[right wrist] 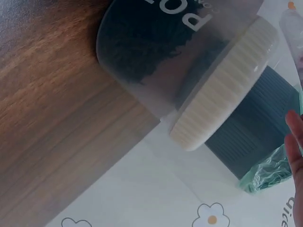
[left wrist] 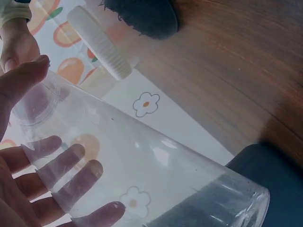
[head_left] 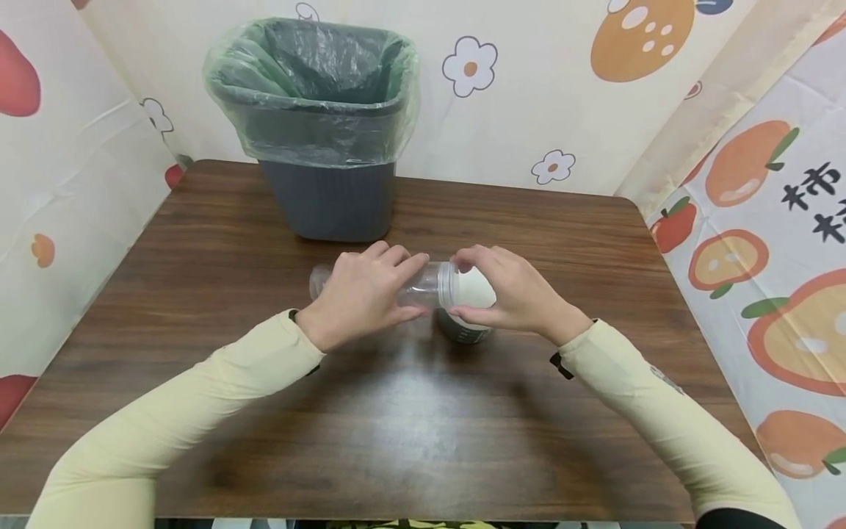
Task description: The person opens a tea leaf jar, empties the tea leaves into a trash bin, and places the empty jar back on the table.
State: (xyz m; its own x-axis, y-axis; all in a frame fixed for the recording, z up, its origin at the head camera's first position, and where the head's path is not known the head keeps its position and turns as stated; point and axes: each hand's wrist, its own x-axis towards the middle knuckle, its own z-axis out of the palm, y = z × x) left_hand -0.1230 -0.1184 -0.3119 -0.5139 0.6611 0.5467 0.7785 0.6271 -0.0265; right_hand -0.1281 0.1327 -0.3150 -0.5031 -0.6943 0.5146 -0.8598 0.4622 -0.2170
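A clear plastic bottle (head_left: 426, 283) lies sideways above the table, held by my left hand (head_left: 366, 290). Its transparent wall shows the curled fingers (left wrist: 94, 172) behind it in the left wrist view. Facing the bottle's right-hand end, my right hand (head_left: 518, 294) has thumb and fingers spread apart in a curve, nothing visible between them. Below that hand a jar (head_left: 465, 332) with a ribbed white lid (right wrist: 225, 85) stands on the table. Dark contents and pale lettering show through its side in the right wrist view.
A dark grey bin (head_left: 337, 198) with a green plastic liner (head_left: 317, 132) stands at the back left of the brown wooden table (head_left: 410, 441). Patterned cloth (head_left: 522, 110) hangs behind and on both sides.
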